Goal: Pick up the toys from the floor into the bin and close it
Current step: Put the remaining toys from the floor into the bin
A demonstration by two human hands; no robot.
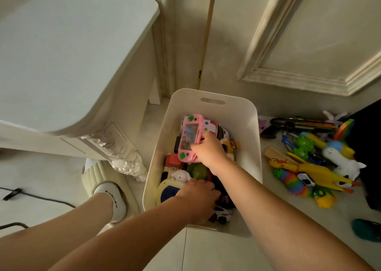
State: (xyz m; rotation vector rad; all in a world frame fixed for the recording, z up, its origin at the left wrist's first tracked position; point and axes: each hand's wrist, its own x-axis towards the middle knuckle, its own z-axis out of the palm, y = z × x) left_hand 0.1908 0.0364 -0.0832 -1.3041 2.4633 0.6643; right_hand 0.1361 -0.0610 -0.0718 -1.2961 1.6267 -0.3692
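Pink game toy [188, 138], green corner buttons, in right hand [208, 151]. White bin [243, 126]. Cream-and-blue toy [168, 192] by left hand [198, 198]. Red block [173, 160] left of right hand. Right of right hand: yellow chicken [321, 171], rainbow-striped slug [292, 183], green frog [305, 145]. White sock [112, 198] left of left hand.

A white table [68, 49] with a carved leg [123, 157] is seen at the left, set on the pale floor [206, 250]. Behind it, a cream door [309, 43] with raised moulding is shown. A black cable [41, 197] is laid across the floor beside a foot clad in a white sock [112, 198] and a ribbed cream slipper [97, 173].
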